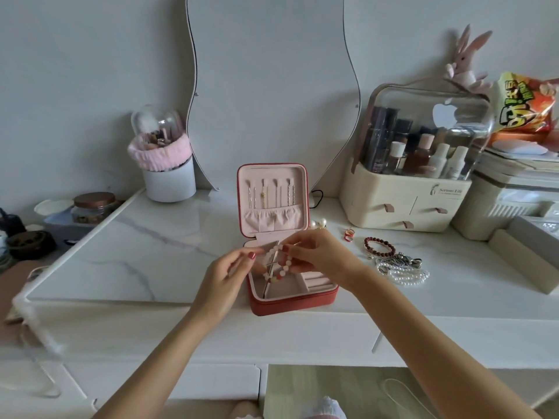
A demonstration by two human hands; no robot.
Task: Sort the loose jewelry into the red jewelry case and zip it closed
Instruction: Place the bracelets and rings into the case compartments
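Note:
The red jewelry case [298,300] stands open on the white marble table, its pink-lined lid [273,199] upright with several chains hanging inside. Above the case's tray, my left hand [230,275] and my right hand [320,255] both pinch a bracelet of pale pink and red beads [279,264]. Loose jewelry lies to the right of the case: a dark red bead bracelet [379,246], white pearl strands [405,275] with a silver piece [403,260], red rings [348,234] and pearl earrings [320,223].
A cream cosmetics organizer [405,207] with a clear dome stands at the back right, with a snack bag [526,107] beside it. A wavy mirror [272,86] leans behind the case. A white brush holder [168,176] stands at the back left.

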